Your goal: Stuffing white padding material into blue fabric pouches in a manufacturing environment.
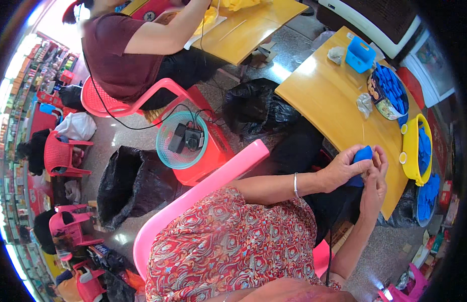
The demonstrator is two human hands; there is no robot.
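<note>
Beside the near edge of the yellow table at the right, both my hands meet around a small, soft-looking blue piece point(363, 154). My left hand point(339, 172), with a bracelet on its wrist, is closed on it, thumb across the front. Fingers of my right hand point(375, 187) are bent against the same piece from the right and below. Part of the piece is hidden by the fingers, and its exact kind cannot be made out. More blue pieces fill a round printed tub point(377, 91) and a yellow basket point(410, 160) close by.
On the yellow table point(319, 83) stand a light-blue basket point(360, 54) and crumpled clear plastic point(364, 104). Left of me are a teal basket point(165, 157) with chargers on a red stool and black bags point(120, 181). A co-worker point(123, 55) sits at another table.
</note>
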